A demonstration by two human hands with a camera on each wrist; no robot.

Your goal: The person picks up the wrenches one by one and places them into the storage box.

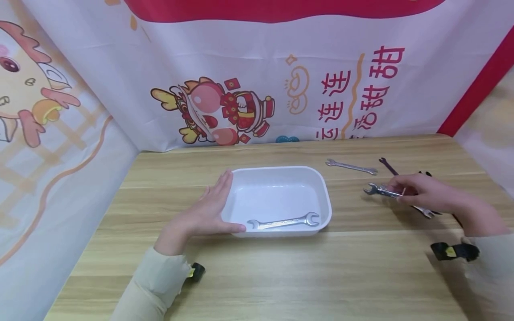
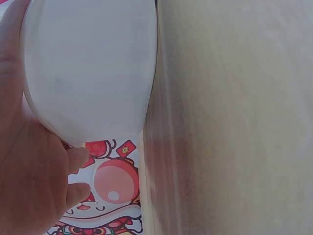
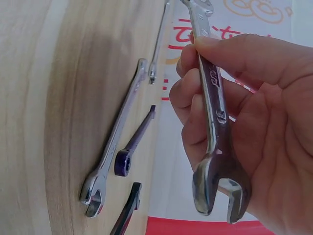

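My left hand (image 1: 205, 213) rests against the left end of a white rectangular tray (image 1: 273, 196), its fingers straight along the far corner and its thumb on the near rim. In the left wrist view the palm lies along the tray's outer side. Inside the tray, by the near wall, lies a silver open-end wrench (image 1: 283, 222). To the tray's right, my right hand (image 1: 431, 192) holds another silver open-end wrench (image 3: 215, 105) above the table, thumb and fingers around its shank. Below that hand lies a third silver wrench (image 3: 115, 139), partly hidden in the head view.
A silver wrench (image 1: 351, 166) lies behind, right of the tray. Near the right hand are a purple wrench (image 3: 137, 139) and a black tool (image 3: 126, 213). The wooden table (image 1: 305, 276) meets a printed cloth (image 1: 249, 49) at the back; another cloth hangs at left.
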